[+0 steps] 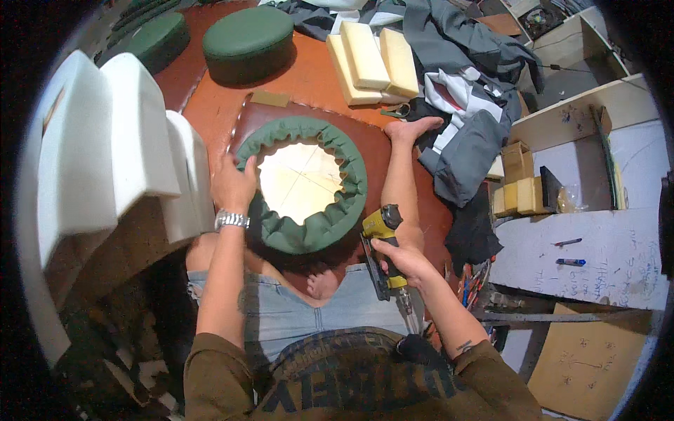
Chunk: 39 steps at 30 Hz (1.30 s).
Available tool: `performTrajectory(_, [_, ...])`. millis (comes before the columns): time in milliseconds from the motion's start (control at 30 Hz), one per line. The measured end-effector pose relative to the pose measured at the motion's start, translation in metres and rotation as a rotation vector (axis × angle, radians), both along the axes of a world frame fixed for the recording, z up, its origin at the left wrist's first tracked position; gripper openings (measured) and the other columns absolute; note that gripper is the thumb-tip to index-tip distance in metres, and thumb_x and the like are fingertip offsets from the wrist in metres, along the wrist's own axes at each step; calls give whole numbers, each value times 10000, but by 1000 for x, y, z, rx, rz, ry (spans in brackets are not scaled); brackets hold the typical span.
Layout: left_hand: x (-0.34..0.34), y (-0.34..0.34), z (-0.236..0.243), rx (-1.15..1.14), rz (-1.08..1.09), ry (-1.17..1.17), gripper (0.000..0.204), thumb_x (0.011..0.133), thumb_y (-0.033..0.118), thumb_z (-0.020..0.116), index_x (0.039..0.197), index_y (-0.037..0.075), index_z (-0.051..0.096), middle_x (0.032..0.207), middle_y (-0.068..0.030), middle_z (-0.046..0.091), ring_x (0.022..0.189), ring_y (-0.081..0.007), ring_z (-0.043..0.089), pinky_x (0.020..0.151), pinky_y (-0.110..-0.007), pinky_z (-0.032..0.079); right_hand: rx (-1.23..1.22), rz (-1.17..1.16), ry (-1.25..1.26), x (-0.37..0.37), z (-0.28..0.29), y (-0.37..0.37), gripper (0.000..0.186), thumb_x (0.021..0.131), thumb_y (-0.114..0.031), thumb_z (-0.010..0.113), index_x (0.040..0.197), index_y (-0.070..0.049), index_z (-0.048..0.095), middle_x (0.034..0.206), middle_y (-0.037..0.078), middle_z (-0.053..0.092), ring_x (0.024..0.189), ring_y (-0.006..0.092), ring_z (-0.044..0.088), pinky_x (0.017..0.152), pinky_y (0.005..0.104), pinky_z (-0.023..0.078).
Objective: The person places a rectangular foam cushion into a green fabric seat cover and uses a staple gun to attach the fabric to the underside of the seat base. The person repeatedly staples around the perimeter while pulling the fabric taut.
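A round seat cushion (330,224) lies upside down in front of me, its green cover gathered in pleats around a pale wooden disc (300,181). My left hand (234,184) presses on the cushion's left rim, a metal watch on the wrist. My right hand (401,258) grips a yellow and black pneumatic staple gun (381,228) just beside the cushion's lower right edge, with the air hose running down toward my body. My bare legs stretch out around the cushion, one foot (414,128) at its far right.
Two finished green round cushions (247,34) sit at the back on the reddish floor. Yellow foam blocks (372,59) and grey fabric (463,133) lie to the right. White foam slabs (105,140) stand at the left. A plywood bench (597,259) with pens is at the right.
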<state>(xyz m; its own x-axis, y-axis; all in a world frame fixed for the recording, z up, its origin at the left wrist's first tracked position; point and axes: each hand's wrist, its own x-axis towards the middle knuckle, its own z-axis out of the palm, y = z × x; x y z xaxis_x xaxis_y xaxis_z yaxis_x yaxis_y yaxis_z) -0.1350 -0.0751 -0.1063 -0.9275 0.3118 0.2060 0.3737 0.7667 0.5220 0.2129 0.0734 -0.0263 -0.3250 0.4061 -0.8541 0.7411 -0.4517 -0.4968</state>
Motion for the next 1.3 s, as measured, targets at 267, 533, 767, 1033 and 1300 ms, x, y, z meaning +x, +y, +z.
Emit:
performTrajectory(267, [-7, -12, 1, -225, -237, -161, 491, 893, 481, 720, 1029, 10, 697, 1046, -228, 716, 949, -433, 694, 837, -534, 540, -40, 62, 61, -18, -10, 17, 352, 988, -444, 725, 981, -94, 684, 721, -20, 593, 609, 93, 533, 541, 284, 423])
performTrajectory(533, [6, -9, -2, -326, -343, -180, 357, 925, 268, 579, 903, -48, 743, 916, -327, 712, 885, -474, 703, 872, -563, 546, 72, -151, 129, -17, -15, 27, 341, 994, -431, 720, 1002, -92, 686, 719, -19, 578, 592, 100, 516, 520, 294, 418])
performTrajectory(767, [87, -38, 20, -176, -342, -57, 229, 929, 262, 713, 882, 39, 685, 907, -200, 673, 893, -441, 648, 792, -542, 519, 99, -303, 259, -11, -17, 40, 300, 985, -407, 728, 1005, -114, 665, 733, -17, 580, 611, 110, 532, 556, 295, 428])
performTrajectory(1033, [163, 32, 32, -431, -782, -291, 719, 823, 773, 665, 831, 66, 796, 882, -189, 756, 865, -386, 732, 774, -541, 541, 231, -69, 293, -1, -23, 32, 426, 941, -417, 768, 1120, -39, 687, 816, 9, 669, 651, 115, 589, 592, 301, 478])
performTrajectory(1300, [145, 50, -6, -280, -870, -488, 691, 794, 775, 706, 1038, 133, 789, 925, -125, 778, 908, -340, 746, 782, -468, 573, 718, 289, 133, -4, -45, 12, 602, 908, -503, 726, 1175, 36, 728, 1090, 281, 754, 1049, 381, 744, 908, 459, 555])
